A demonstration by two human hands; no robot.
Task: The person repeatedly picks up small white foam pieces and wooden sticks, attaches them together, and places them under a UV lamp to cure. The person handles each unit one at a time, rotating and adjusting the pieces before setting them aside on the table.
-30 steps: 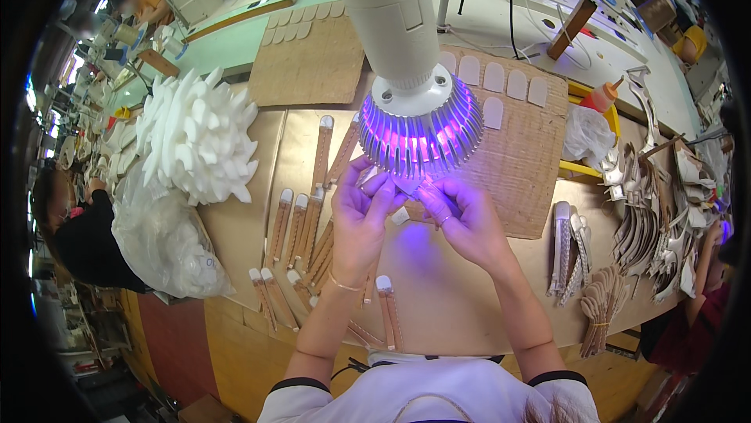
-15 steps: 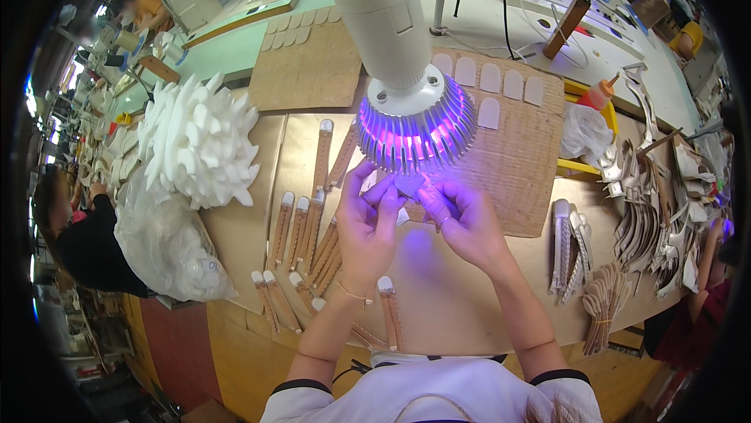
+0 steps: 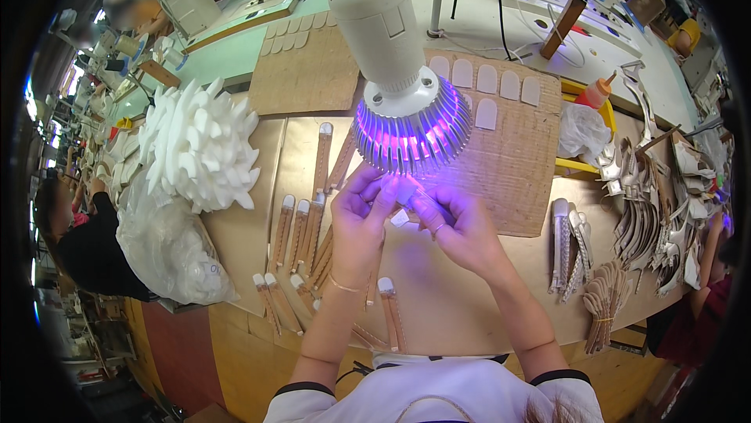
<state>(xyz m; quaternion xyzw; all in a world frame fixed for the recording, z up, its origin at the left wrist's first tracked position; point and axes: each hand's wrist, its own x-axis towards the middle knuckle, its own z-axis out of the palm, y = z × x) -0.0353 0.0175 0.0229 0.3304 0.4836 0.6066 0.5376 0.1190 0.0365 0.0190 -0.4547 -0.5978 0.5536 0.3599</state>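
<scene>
Light from a finned lamp point(image 3: 412, 137) falls violet on a small pale piece point(image 3: 404, 187) held just below its rim, above the brown tabletop point(image 3: 461, 313). The left hand point(image 3: 358, 223) pinches one side of it between thumb and forefinger, with the other fingers curled behind, and the right hand point(image 3: 469, 231) has its thumb and fingertips drawn together at the opposite side. The glow washes out the edges, so the piece's exact outline, and how firmly the right hand grips it, are hard to judge. A whitish bit point(image 3: 400, 218) shows lower down, between the hands. Near the left hand lie tan strips point(image 3: 296, 235) with whitish rounded tips, some crossing one another. Beyond the right hand, a brown cardboard sheet point(image 3: 512, 172) carries rows of flat rounded tabs point(image 3: 486, 114), and a second board point(image 3: 301, 90) farther left bears similar ones. A spiky white heap point(image 3: 195, 145) stands at the left, against a clear plastic bag point(image 3: 160, 243). At the right, a bundle of thin brown strips point(image 3: 602, 306) is bound together, with a yellow bin point(image 3: 575, 166) farther back.
</scene>
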